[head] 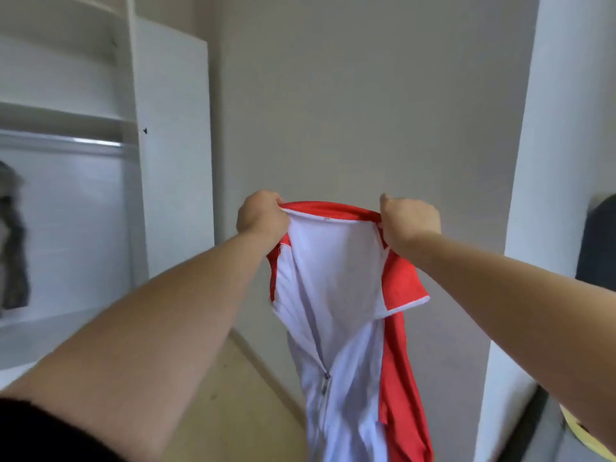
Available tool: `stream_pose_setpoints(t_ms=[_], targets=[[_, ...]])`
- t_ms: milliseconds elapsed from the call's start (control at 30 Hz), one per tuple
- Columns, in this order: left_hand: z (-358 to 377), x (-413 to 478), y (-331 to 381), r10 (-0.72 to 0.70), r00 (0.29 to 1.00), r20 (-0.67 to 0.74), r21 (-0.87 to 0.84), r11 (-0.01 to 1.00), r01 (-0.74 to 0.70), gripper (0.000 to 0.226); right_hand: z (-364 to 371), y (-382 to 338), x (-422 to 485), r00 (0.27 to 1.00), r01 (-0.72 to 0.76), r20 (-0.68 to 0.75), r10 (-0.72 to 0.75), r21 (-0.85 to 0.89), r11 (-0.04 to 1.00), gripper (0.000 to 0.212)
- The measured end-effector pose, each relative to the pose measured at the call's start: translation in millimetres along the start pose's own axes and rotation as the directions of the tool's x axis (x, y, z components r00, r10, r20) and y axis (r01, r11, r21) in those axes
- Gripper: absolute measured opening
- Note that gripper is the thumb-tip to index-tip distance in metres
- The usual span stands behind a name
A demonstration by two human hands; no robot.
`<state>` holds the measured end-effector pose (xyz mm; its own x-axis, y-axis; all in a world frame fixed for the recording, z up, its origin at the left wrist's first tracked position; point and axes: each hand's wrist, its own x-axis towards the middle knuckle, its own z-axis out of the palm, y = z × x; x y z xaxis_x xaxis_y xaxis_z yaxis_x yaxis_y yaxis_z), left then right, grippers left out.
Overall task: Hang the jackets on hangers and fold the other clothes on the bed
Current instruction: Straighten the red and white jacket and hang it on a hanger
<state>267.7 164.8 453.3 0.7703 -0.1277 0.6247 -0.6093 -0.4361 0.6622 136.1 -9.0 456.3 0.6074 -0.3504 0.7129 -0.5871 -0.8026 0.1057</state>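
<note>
Red-and-white zip-front jacket (pixel 333 278) held up in mid-air before a pale wall, hanging down over the wooden floor (pixel 233 395). Left hand (pixel 261 216) grips one end of the red collar, right hand (pixel 408 221) the other; fingers (pixel 270 198) of both clamped on fabric. Open white wardrobe (pixel 170 128) at left, dark garment (pixel 11 235) hanging inside.

Soft, diffuse light is filling the pale room, leaving only faint shadows. A highlight is glinting on the metal rail (pixel 83 141) at left. The red and white garment (pixel 333 278) is showing sharpest, its white tinting bluish. Wide-angle distortion is bowing the wardrobe door (pixel 173 145), and the dark garment (pixel 13 235) at far left is blurring.
</note>
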Motion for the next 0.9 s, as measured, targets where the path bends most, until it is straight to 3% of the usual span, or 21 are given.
stream_pose_setpoints(t_ms=[100,167,233,300,367,400,433,467,500,533,567,633,700,767,900], targets=[[-23.4,15.8,-1.2,-0.099,0.993,-0.058,-0.037,0.995,0.097,0.027,-11.4,-13.3,18.2,0.996,0.029,-0.083,-0.033,-0.049,0.998,0.022],[-30.3,8.7,-8.3,-0.231,0.959,0.164,0.071,0.972,0.222,0.019,-14.3,-17.1,18.3,0.983,-0.009,0.181,0.018,-0.054,0.998,0.017],[-28.0,-0.6,-24.6,-0.319,0.872,0.373,0.185,0.946,0.267,0.027,-4.6,-18.9,12.9,0.889,-0.045,0.454,0.067,-0.059,0.997,0.024],[-25.7,-0.8,-30.2,-0.279,0.911,0.304,0.189,0.955,0.229,0.023,0.0,-23.2,3.9,0.931,-0.158,0.345,0.121,0.08,0.984,0.027],[-24.2,4.7,-36.4,-0.08,0.996,0.034,0.156,0.985,0.074,0.024,5.7,-28.4,-0.7,0.976,-0.214,0.09,0.196,0.275,0.937,0.022],[-26.6,2.5,-40.4,-0.017,1.0,0.009,0.206,0.978,0.015,0.027,3.5,-27.8,-5.0,0.962,-0.267,0.159,0.222,0.372,0.889,0.017],[-27.2,-4.0,-43.3,-0.032,0.991,0.127,0.285,0.958,-0.006,0.025,5.3,-25.5,-10.1,0.921,-0.334,0.335,0.197,0.421,0.843,0.018],[-24.6,-12.4,-47.8,-0.114,0.937,0.33,0.356,0.934,-0.011,0.021,6.9,-24.3,-17.9,0.79,-0.424,0.597,0.136,0.372,0.826,0.027],[-22.8,-20.6,-50.1,-0.264,0.819,0.51,0.352,0.932,0.082,0.023,9.8,-21.7,-27.4,0.638,-0.508,0.764,0.09,0.33,0.795,0.033],[-20.6,-26.6,-49.9,-0.363,0.707,0.606,0.324,0.925,0.197,0.026,10.3,-20.0,-34.8,0.567,-0.576,0.821,0.074,0.33,0.748,0.034],[-18.7,-29.2,-46.9,-0.398,0.658,0.64,0.249,0.917,0.313,0.026,10.9,-19.1,-37.8,0.563,-0.646,0.821,0.092,0.368,0.668,0.034],[-8.9,-30.6,-43.2,-0.419,0.688,0.592,0.026,0.863,0.504,0.019,17.4,-21.1,-34.4,0.636,-0.689,0.756,0.154,0.467,0.555,0.035],[1.7,-33.8,-41.2,-0.417,0.737,0.532,-0.173,0.798,0.577,0.015,17.6,-28.2,-34.0,0.649,-0.723,0.741,0.174,0.529,0.444,0.034],[9.2,-31.2,-44.2,-0.401,0.751,0.525,-0.267,0.761,0.592,0.019,16.5,-29.6,-32.8,0.632,-0.757,0.764,0.13,0.574,0.31,0.031],[-0.1,-30.1,-51.4,-0.348,0.614,0.708,-0.249,0.691,0.679,0.013,18.3,-16.8,-36.5,0.605,-0.785,0.793,-0.076,0.609,0.11,0.015]])
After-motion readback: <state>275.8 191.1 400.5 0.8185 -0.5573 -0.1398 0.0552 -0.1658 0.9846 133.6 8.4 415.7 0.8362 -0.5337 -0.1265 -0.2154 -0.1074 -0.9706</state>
